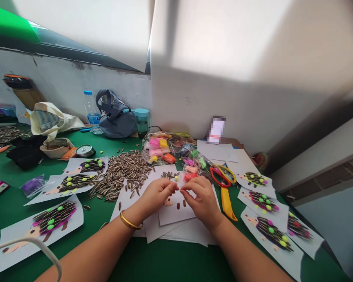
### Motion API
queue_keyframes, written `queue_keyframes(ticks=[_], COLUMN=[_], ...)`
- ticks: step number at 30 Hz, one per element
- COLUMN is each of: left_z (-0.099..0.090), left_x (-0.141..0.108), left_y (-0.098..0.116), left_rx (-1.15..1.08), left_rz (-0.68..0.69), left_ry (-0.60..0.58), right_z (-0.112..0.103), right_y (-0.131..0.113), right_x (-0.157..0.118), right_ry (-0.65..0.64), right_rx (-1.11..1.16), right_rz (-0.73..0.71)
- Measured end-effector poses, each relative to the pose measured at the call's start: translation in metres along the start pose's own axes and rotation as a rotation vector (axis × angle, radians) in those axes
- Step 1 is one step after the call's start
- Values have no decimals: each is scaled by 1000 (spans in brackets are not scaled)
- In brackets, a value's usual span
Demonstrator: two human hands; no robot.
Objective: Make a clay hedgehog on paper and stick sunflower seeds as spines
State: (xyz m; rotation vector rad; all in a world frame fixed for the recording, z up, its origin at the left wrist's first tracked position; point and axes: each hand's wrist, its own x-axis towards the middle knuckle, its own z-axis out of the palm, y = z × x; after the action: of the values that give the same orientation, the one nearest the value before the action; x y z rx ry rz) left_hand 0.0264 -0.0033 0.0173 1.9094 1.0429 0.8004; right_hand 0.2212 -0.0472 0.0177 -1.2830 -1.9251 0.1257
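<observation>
My left hand (161, 192), with a gold bangle (130, 220) on its wrist, pinches thumb and forefinger together. My right hand (200, 197) is closed in a pinch facing it, their fingertips almost meeting. Between them shows a tiny piece of red clay (179, 188), mostly hidden by the fingers. Below lies a white paper sheet (172, 216) with a partly made hedgehog: a pale face (168, 201) and small brown feet (178, 205). Several sunflower seeds (168, 175) and a yellow-green clay ball (176, 178) are on the sheet behind my hands.
A heap of sunflower seeds (126, 170) spreads to the left. Clay packets (157, 149), scissors (220, 175) and a yellow utility knife (228, 203) lie behind and right. Hedgehog pictures (51, 219) flank both sides. A bag (116, 121), cup (142, 122) and phone (216, 130) stand by the wall.
</observation>
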Motion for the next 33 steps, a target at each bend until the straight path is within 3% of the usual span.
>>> queue_keyframes(ticks=[3, 9, 16, 24, 33], left_z=[-11, -19, -17, -19, -19], left_x=[3, 4, 4, 4, 4], left_y=[-8, -25, -27, -26, -30], left_rx=[247, 603, 625, 601, 662], left_rz=[31, 79, 90, 92, 158], left_ry=[12, -117, -126, -134, -191], right_z=[-2, 2, 4, -11, -14], right_y=[14, 27, 26, 28, 20], right_x=[3, 8, 7, 6, 5], right_ry=[-69, -295, -359, -429, -507], right_rx=[-96, -304, -451, -525, -513], right_rz=[95, 195, 168, 142, 95])
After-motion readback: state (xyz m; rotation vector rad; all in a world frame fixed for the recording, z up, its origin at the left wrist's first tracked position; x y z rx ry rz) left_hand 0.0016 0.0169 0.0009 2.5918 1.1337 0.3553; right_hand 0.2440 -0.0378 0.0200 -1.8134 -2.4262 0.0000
